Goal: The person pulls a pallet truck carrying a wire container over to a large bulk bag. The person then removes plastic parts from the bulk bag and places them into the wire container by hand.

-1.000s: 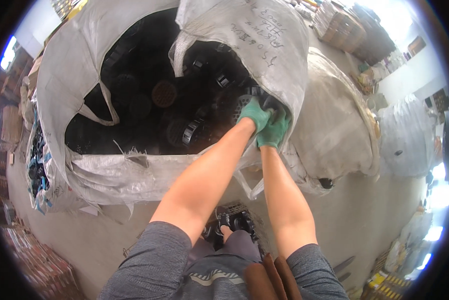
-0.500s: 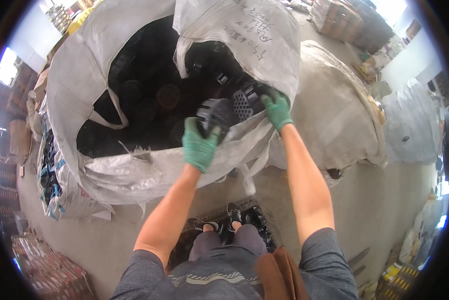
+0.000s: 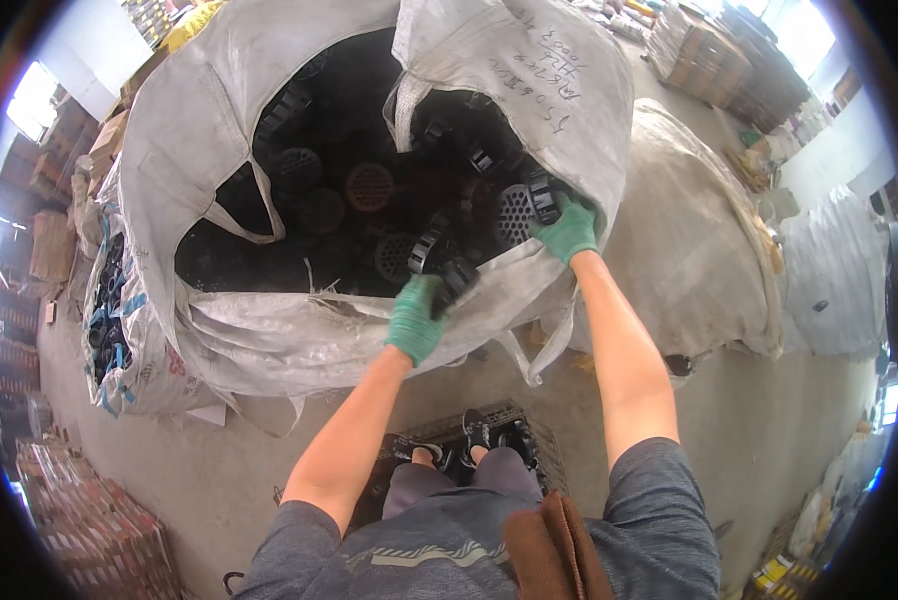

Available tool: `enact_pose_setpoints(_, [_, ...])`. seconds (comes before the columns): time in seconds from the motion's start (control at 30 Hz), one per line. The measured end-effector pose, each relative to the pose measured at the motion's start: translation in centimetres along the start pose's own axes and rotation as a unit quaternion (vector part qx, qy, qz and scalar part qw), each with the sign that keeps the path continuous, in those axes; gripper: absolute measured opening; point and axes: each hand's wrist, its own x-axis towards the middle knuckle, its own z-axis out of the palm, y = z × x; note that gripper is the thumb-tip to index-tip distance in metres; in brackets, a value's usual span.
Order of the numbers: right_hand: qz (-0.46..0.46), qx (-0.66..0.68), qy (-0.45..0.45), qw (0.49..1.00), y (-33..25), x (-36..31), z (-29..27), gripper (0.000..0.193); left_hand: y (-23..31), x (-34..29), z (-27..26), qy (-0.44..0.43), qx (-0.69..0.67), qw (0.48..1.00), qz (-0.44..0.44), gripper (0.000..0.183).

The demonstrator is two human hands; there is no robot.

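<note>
A big white woven bulk bag (image 3: 299, 345) stands open in front of me, dark inside and heaped with black round plastic pieces. Both my hands wear green gloves. My left hand (image 3: 416, 318) is closed around a black ridged round piece (image 3: 454, 278) at the bag's near rim. At the right inner side, my right hand (image 3: 571, 230) grips the edge of another black piece (image 3: 514, 216), whose round face is full of holes. Its fingertips are partly hidden behind the piece. Deeper in lie a brownish perforated disc (image 3: 369, 187) and more dark discs.
To the right bulges another off-white sack (image 3: 694, 235), with a pale plastic-wrapped bundle (image 3: 834, 270) beyond it. A smaller bag of black parts (image 3: 109, 320) stands at the left. My feet are on a dark crate (image 3: 539, 440). Stacked reddish boxes (image 3: 94, 525) stand at lower left.
The whole view has shifted slightly. My left hand has drawn its piece a little nearer to me and tilted it. My right hand stays at its piece by the bag's right side.
</note>
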Motion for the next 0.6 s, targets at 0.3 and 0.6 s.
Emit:
enact_pose_setpoints(0.3, [0.043, 0.177, -0.082, 0.980, -0.5, -1.0, -2.1, 0.057, 7.7, 1.7, -6.2, 0.049, 0.050, 0.994, 0.087, 0.035])
enact_pose_setpoints(0.6, [-0.271, 0.316, -0.255, 0.872, -14.2, -12.7, -11.2, 0.050, 13.7, -4.2, -13.3, 0.014, 0.145, 0.986, 0.080, 0.125])
